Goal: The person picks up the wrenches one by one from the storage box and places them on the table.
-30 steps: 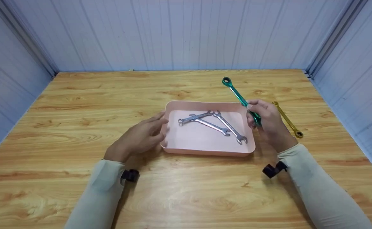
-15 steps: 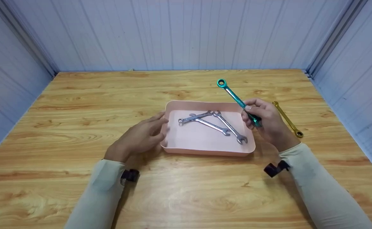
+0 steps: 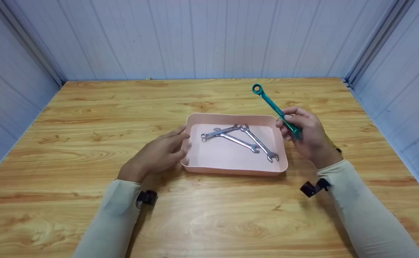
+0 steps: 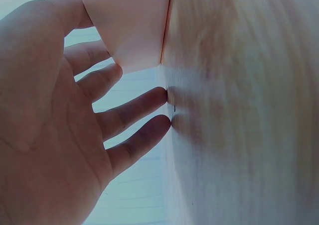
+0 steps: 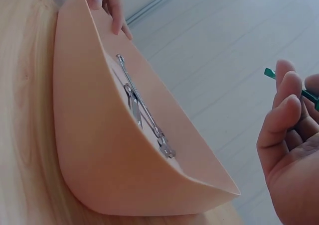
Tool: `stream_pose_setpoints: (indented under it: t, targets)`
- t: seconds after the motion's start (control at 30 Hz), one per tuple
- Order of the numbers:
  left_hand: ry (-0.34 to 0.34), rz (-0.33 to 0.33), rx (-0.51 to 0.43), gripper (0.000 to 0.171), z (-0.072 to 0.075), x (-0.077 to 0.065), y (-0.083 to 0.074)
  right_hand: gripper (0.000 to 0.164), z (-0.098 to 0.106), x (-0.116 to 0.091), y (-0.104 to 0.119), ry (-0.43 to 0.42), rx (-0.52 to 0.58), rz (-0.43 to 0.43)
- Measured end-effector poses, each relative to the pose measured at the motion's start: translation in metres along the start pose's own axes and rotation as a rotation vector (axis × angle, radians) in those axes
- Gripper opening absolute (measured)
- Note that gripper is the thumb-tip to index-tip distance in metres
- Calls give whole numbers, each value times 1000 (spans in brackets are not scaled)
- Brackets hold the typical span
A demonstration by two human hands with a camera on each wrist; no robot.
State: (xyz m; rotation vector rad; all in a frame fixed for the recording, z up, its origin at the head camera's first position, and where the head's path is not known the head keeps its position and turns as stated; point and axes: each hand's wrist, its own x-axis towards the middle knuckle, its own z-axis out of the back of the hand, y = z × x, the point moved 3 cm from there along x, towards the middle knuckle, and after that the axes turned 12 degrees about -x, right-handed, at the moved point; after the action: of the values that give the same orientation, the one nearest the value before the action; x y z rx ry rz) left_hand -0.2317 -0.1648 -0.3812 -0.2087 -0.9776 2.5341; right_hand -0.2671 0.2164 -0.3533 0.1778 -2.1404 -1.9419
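My right hand grips a green ratcheting wrench near its lower end, the ring end pointing up and away above the table. In the right wrist view only short green parts show past the curled fingers. A pink tray sits in front of me with three silver wrenches inside. Two of them, one wrench and another wrench, overlap; the third wrench slants toward the right. My left hand touches the tray's left rim, its fingers spread and loosely extended, two fingertips at the table.
A yellow wrench lies on the table right of the tray, mostly hidden behind my right hand. The wood-grain table meets panelled walls at the back and sides.
My right hand shifts a little left, then back right and up with the green wrench, now covering most of the yellow one. The left hand, tray and silver wrenches stay put.
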Motion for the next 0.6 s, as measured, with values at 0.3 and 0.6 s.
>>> stream_pose_setpoints:
  t: [0.3, 0.6]
  targets:
    - [9, 25, -2, 51, 0, 1, -2, 14, 6, 0, 8, -72, -10, 28]
    - [0, -7, -5, 50, 0, 0, 0, 29, 14, -2, 12, -142, 40, 38]
